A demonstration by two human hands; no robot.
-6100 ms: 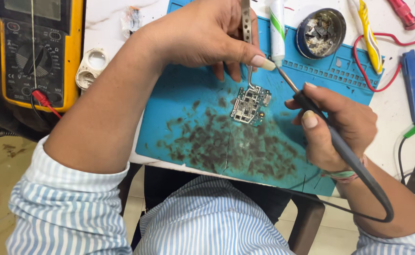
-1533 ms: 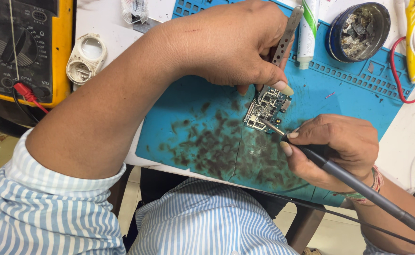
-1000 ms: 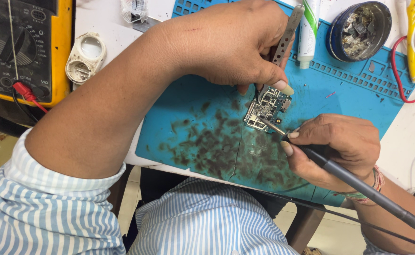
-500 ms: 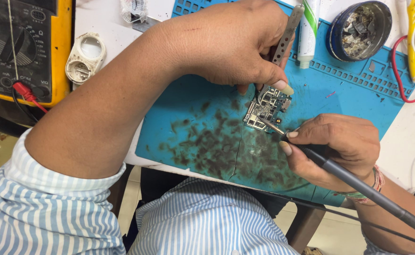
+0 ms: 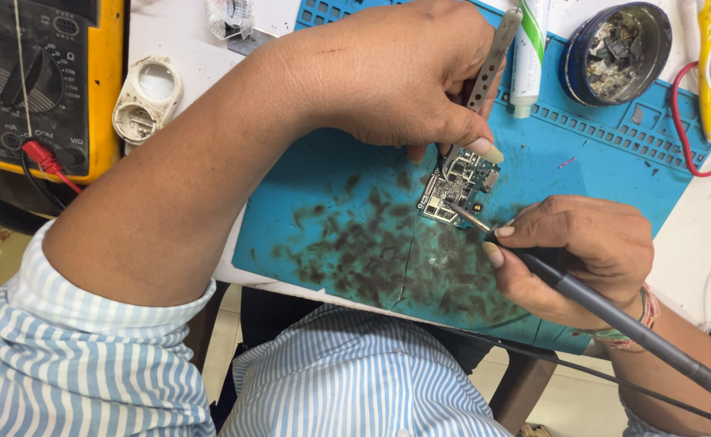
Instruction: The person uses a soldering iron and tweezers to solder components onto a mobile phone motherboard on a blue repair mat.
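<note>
A blue mat (image 5: 615,154) with dark stains, a yellow and black meter (image 5: 44,81) with a red plug (image 5: 36,154), a blue-and-white striped shirt (image 5: 88,356), a green-striped white tube (image 5: 531,48).

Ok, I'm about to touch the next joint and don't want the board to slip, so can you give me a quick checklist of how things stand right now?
1. Circuit board lies flat on the blue mat: ok.
2. Left hand holds the tweezers, points down at the board's top edge: ok.
3. Tweezers actually pinching the board: cannot tell, fingers hide the points.
4. Right hand holds the soldering iron in a pen grip, tip on the board: ok.
5. Iron's cable away from the board: ok.
6. Mat surface clean: not ok, dark stains cover it.
</note>
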